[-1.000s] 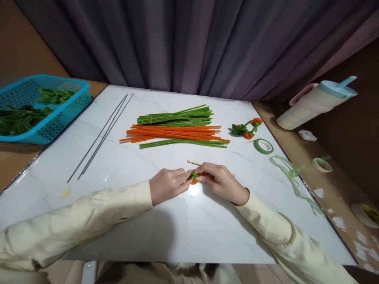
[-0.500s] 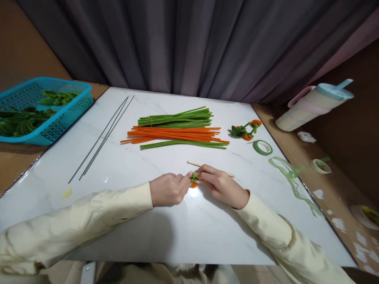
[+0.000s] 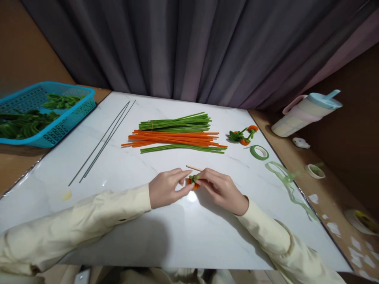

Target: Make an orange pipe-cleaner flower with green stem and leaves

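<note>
My left hand (image 3: 166, 189) and my right hand (image 3: 222, 189) meet low over the white marble table (image 3: 148, 236). Both pinch a small orange and green pipe-cleaner piece (image 3: 193, 181) between their fingertips. A thin wooden stick (image 3: 194, 168) lies just behind the hands, partly hidden by the right one. Further back lies a pile of orange and green pipe cleaners (image 3: 177, 136).
A blue basket (image 3: 44, 114) with green pieces stands at the far left. Thin grey wires (image 3: 103, 140) lie left of the pile. Finished orange-green pieces (image 3: 241, 136), a green tape roll (image 3: 259, 152), loose tape strip (image 3: 284, 181) and a pastel jug (image 3: 308, 112) are at right.
The hands have stayed together on the small piece, with the left fingers shifting and spreading slightly. The view has tilted, so everything sits a little lower in the frame.
</note>
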Tool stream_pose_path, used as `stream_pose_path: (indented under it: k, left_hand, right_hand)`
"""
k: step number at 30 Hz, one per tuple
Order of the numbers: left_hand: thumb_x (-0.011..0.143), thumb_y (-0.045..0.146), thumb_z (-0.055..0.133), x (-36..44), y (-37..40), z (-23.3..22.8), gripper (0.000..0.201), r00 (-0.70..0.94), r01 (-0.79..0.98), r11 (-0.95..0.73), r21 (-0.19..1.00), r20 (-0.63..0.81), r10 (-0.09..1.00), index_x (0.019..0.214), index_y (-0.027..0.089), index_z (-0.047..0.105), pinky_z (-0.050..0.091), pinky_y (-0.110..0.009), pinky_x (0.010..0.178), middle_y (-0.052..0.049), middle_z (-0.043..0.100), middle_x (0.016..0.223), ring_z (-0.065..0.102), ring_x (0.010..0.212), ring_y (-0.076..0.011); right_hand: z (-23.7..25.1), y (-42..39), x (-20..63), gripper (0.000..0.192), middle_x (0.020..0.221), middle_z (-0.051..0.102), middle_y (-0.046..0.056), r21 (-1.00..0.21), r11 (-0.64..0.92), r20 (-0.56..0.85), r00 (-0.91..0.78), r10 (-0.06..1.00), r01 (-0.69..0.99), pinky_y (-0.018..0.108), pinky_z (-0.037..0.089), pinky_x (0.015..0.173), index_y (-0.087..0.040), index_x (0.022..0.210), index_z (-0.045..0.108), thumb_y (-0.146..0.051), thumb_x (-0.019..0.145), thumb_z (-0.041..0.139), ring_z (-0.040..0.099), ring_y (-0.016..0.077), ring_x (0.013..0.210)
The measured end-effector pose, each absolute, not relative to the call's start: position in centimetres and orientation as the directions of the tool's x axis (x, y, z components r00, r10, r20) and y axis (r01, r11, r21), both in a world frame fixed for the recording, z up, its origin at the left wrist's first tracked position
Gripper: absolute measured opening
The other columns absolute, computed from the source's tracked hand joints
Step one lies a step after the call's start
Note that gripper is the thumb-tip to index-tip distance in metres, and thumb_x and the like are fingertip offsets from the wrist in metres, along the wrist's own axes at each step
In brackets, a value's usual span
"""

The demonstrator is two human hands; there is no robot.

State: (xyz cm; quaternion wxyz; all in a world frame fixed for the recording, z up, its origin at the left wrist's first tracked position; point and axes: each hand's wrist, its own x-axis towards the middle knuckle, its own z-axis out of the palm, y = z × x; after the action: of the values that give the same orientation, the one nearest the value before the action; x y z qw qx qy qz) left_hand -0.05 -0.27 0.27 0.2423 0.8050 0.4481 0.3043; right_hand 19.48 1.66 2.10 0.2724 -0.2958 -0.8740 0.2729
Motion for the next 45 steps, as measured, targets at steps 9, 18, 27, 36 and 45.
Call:
stream_pose_path:
  k: [9,18,27,36,45]
  left_hand:
    - [0.088,0.038,0.047,0.1,0.61,1.38,0.037,0.688,-0.292,0.605,0.74,-0.276,0.671,0.113,0.013,0.056,0.055,-0.028,0.06,-0.017,0.061,0.111,0.065,0.091,-0.024]
    - [0.083,0.028,0.057,-0.24,0.74,0.93,0.029,0.654,-0.303,0.641,0.706,-0.335,0.678,0.104,0.009,0.063,0.053,-0.029,0.075,-0.013,0.069,0.095,0.067,0.085,-0.0214]
    - [0.076,0.029,0.067,0.1,0.38,0.92,0.039,0.577,-0.294,0.603,0.742,-0.365,0.73,0.108,0.008,0.062,0.044,-0.038,0.096,-0.013,0.069,0.095,0.067,0.086,-0.02]
    - [0.075,0.03,0.068,-0.1,0.55,1.03,0.039,0.606,-0.239,0.6,0.764,-0.365,0.706,0.109,0.012,0.063,0.044,-0.038,0.097,-0.01,0.069,0.097,0.068,0.085,-0.0195]
    - [0.074,0.039,0.066,0.02,0.31,0.68,0.051,0.636,-0.129,0.477,0.869,-0.297,0.713,0.117,0.012,0.058,0.052,-0.033,0.076,-0.011,0.069,0.085,0.066,0.076,-0.0172]
  right_hand:
    - [2.71,1.17,19.18,0.011,0.077,0.061,0.005,-0.701,0.648,0.427,-0.552,0.716,0.299,0.022,0.045,0.057,-0.018,0.086,0.057,-0.018,0.089,0.046,0.056,0.0121,0.065]
    - [2.96,1.25,19.31,0.012,0.082,0.063,0.007,-0.706,0.643,0.409,-0.57,0.713,0.298,0.025,0.05,0.064,-0.018,0.09,0.057,-0.021,0.089,0.046,0.06,0.0139,0.073]
    - [2.54,1.34,19.23,0.003,0.078,0.057,0.004,-0.671,0.669,0.364,-0.646,0.671,0.318,0.026,0.047,0.061,-0.018,0.086,0.051,-0.02,0.088,0.049,0.054,0.0131,0.067]
    - [2.36,1.76,20.04,0.022,0.085,0.057,0.008,-0.586,0.765,0.374,-0.748,0.548,0.267,0.029,0.048,0.067,-0.018,0.095,0.05,-0.005,0.088,0.033,0.054,0.0167,0.08]
    - [2.26,1.88,20.1,0.016,0.079,0.056,0.006,-0.608,0.751,0.353,-0.759,0.547,0.259,0.028,0.047,0.065,-0.018,0.087,0.049,-0.011,0.09,0.035,0.055,0.0159,0.074]
